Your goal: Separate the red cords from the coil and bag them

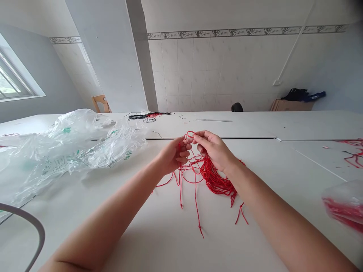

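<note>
Both hands meet above the white table, close together. My left hand [176, 154] is closed on a red cord [195, 192], which is looped at its fingertips. Thumb and fingers of my right hand [211, 146] pinch the same small loop from the right. Knotted cord ends hang or lie below the hands; which ones belong to the held cord is hard to tell. A bundle of red cords [217, 181] lies on the table under my right hand and wrist, partly hidden by them.
Crumpled clear plastic bags [70, 151] spread over the left of the white table [159, 234]. Black and red cords [147, 116] lie at the back. A bag of red material [344, 206] sits at the right edge, and a grey curved tube [35, 223] is at lower left.
</note>
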The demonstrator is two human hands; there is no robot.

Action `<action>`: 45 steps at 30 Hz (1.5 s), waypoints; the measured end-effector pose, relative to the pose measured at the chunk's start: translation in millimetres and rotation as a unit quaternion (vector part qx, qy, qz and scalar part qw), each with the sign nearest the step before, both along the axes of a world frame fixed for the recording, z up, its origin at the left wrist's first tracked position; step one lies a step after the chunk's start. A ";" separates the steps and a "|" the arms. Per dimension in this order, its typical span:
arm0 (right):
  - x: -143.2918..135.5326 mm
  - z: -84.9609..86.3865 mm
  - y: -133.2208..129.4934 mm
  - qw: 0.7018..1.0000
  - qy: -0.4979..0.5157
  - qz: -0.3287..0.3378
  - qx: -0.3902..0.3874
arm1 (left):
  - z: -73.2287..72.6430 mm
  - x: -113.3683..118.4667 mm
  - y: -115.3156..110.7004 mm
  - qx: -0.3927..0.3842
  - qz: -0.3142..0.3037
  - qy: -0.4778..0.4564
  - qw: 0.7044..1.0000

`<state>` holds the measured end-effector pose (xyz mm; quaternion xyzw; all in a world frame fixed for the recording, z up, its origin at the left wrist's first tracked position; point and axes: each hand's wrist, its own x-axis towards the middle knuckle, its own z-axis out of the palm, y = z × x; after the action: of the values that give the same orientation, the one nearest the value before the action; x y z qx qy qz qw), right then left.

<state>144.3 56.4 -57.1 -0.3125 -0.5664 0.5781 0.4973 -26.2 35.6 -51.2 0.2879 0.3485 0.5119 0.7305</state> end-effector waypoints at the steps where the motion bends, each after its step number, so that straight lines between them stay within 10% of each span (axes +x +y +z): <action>1: -0.4 -1.4 0.4 1.000 -0.002 0.004 0.002 | -0.3 1.4 -0.5 -0.006 0.009 -0.006 1.000; 11: 2.2 1.3 -4.3 0.994 -0.063 0.088 0.010 | -3.7 4.7 0.1 0.042 0.083 0.041 0.995; 19: 2.8 -2.4 2.9 0.999 -0.025 -0.020 0.040 | 2.3 3.4 -3.0 0.020 0.085 0.007 0.996; 25: -2.8 1.2 -7.7 0.994 -0.070 0.025 0.083 | 5.9 6.5 -4.7 -0.030 0.060 -0.090 0.994; 34: -3.6 -0.3 -11.1 0.978 -0.173 0.048 0.102 | 10.4 10.1 -9.9 0.049 0.086 0.005 0.995; 45: 71.2 25.0 10.7 0.836 -0.542 -0.001 0.086 | 43.4 -22.3 -10.8 0.232 0.253 -0.024 0.939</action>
<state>215.5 67.1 -32.1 -0.5328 -0.7922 0.2646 0.1357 -48.5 24.8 -7.8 0.3396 0.2635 0.7534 0.4976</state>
